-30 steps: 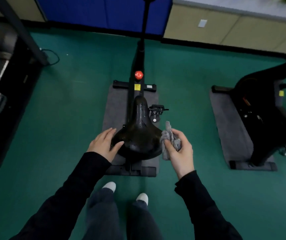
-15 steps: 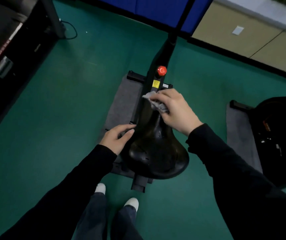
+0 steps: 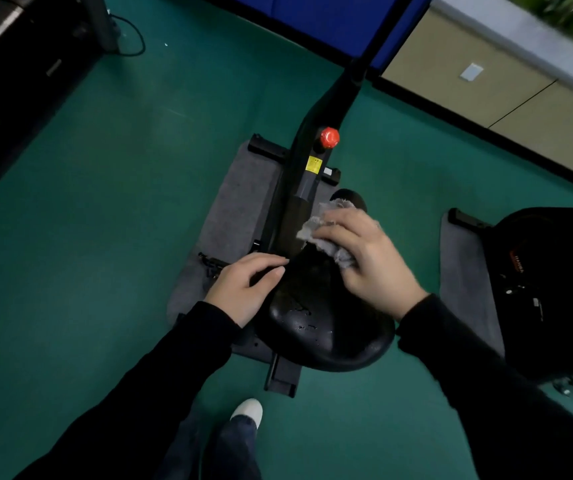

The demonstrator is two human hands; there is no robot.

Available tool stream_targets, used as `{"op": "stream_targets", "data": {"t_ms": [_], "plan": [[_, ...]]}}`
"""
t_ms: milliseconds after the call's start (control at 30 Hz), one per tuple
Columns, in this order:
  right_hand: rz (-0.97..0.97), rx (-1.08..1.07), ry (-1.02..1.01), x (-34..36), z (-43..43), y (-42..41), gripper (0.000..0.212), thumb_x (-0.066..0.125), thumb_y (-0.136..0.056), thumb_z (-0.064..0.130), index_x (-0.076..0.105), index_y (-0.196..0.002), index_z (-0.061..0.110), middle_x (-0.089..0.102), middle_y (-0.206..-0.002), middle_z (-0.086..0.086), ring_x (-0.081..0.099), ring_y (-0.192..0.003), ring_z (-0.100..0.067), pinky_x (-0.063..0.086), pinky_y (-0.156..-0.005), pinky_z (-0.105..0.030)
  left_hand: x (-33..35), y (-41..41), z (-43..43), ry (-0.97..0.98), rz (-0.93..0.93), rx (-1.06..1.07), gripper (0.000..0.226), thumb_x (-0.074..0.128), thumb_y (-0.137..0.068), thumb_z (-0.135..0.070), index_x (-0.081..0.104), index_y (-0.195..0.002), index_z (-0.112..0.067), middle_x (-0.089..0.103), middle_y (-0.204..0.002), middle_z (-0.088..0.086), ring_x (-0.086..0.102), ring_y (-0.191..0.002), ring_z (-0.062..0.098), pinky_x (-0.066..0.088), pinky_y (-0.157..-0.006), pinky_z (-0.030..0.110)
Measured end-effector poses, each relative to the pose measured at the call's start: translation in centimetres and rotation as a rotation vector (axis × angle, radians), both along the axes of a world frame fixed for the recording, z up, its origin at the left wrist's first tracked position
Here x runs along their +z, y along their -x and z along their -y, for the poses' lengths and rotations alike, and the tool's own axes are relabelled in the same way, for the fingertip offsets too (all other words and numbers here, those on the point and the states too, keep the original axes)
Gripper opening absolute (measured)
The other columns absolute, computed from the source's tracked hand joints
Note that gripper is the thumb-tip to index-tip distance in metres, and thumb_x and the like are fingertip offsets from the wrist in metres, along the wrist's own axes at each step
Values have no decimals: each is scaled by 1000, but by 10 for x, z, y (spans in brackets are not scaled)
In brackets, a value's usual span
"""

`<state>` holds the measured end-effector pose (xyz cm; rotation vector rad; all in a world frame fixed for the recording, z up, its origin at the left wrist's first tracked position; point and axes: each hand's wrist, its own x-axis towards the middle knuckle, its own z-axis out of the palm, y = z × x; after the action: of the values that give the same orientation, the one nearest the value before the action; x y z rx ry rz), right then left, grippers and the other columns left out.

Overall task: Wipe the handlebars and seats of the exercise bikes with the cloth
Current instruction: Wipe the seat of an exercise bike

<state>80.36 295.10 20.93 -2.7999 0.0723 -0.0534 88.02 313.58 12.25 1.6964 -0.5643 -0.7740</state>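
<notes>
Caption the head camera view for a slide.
Right hand presses a crumpled grey cloth on the glossy black bike saddle; left hand holds its side.

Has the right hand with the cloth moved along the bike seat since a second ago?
Yes. The right hand went from beside the seat, at its wide rear, to its narrow front, nearer the red knob, holding the cloth.

the floor (image 3: 105, 202) is green. a grey mat (image 3: 240, 202) lies on it, and a second mat (image 3: 465, 271) lies off to the right. a black cable (image 3: 136, 43) curls on the floor at the back left. a blue panel (image 3: 313, 19) stands beside tan cabinets (image 3: 486, 98), with a plant (image 3: 562, 12) on top.
</notes>
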Motion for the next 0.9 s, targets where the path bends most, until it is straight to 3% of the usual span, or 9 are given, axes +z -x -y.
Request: {"op": "stream_targets", "data": {"t_ms": [100, 200, 333, 433, 533, 667, 767, 833, 900], "plan": [[23, 8, -39, -10, -12, 26, 38, 40, -81, 5, 68, -107, 3, 60, -119, -12, 51, -123, -29, 33, -111, -41, 4, -2, 2, -6, 39, -10, 19, 57, -92, -19, 70, -107, -22, 64, -112, -10, 55, -108, -1, 35, -93, 5], [49, -1, -53, -12, 0, 31, 38, 43, -82, -2, 66, -112, 3, 58, -123, -13, 48, -128, -27, 31, -113, -45, 6, -2, 2, 4, 51, -20, 19, 58, -92, -18, 70, -106, -20, 65, -112, -9, 56, -109, 0, 36, -97, 11], [156, -123, -67, -15, 18, -4, 29, 55, -87, -6, 65, -113, 2, 59, -120, -14, 51, -120, -28, 35, -109, -35, 7, -4, 2, 6, 52, -11, 18, 58, -92, -19, 71, -104, -23, 65, -111, -8, 56, -109, 1, 38, -98, 16], [208, -438, -355, -14, 41, -26, 20, 55, -94, 7, 63, -112, 8, 63, -111, -1, 57, -110, -20, 45, -99, -39, 7, -3, 3, 15, 45, -12, 17, 56, -92, -21, 69, -100, -30, 65, -111, -10, 56, -109, -1, 38, -97, 13], [165, -610, -622, -16, 43, -20, 20, 53, -95, 8, 60, -113, 11, 65, -106, 3, 60, -103, -15, 46, -96, -35, 5, -2, 3, 12, 24, -3, 16, 55, -92, -22, 70, -97, -27, 66, -110, -11, 57, -109, 3, 42, -97, 23], [260, -491, -399, -22, 14, 19, 31, 59, -87, 1, 63, -113, 16, 60, -121, 1, 54, -117, -11, 38, -104, -18, 5, -3, 5, 20, 29, 7, 15, 56, -93, -21, 71, -96, -23, 66, -106, -11, 58, -106, 6, 46, -97, 33], [243, -375, -308, -28, 4, 37, 43, 61, -84, -7, 63, -122, 13, 51, -138, -3, 43, -134, -14, 30, -113, -24, 5, -2, 7, 32, 45, -6, 12, 58, -92, -26, 69, -97, -28, 64, -106, -12, 58, -106, 6, 45, -98, 36], [228, -376, -312, -29, 7, 39, 48, 60, -84, -9, 61, -127, 13, 51, -139, -3, 42, -135, -13, 31, -114, -27, 4, -1, 5, 26, 56, -29, 17, 57, -89, -41, 67, -101, -34, 63, -109, -14, 56, -110, 3, 43, -101, 34], [239, -477, -380, -28, 10, 39, 45, 59, -87, -5, 59, -129, 12, 57, -132, -1, 49, -126, -8, 36, -109, -22, 3, 1, 0, 6, 50, -76, 39, 52, -81, -60, 62, -111, -36, 59, -119, -15, 51, -119, 4, 39, -106, 38]]}}
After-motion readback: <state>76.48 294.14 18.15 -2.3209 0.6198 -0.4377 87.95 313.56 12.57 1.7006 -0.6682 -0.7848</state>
